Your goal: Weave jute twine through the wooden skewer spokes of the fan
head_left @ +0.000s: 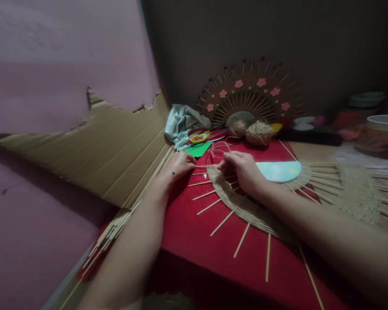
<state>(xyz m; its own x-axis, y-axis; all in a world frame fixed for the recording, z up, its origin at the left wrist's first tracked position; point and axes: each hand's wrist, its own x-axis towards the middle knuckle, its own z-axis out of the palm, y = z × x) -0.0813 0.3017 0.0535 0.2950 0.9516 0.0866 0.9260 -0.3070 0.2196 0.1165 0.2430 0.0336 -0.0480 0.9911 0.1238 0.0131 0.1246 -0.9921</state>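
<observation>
Rm corner: pinkish wall (67,51) at L, dark wall (197,26) behind; work on red cloth (187,234). Nearest: half-round woven fan (255,217), flat on cloth. Long axis (straight side) runs approx. L–R; arc bulges twd wearer, stick tips pointing L, near & R. Pale-blue half-disc (280,171) at its hub. R forearm crosses above, hiding part of band. Bundle of loose sticks (108,234) along L edge, by torn cardboard (126,159).

R hand (244,172): thumb + fingertips together at band's far-L end; can't tell if clamped on twine. Twine loop (220,150) just beyond. L hand (181,165): fingers bent, together, beside outer tips of fan's L sticks; grip on one, can't tell.

Farther: green sheet (198,149), yellow-handled scissors (199,137), 2 twine balls (259,132). Far R: tub (383,135) w/ white rim, contents n/v; dark tray (326,138) w/ white + pink pcs, blurred. Behind: flowered fan (248,88), upright.
</observation>
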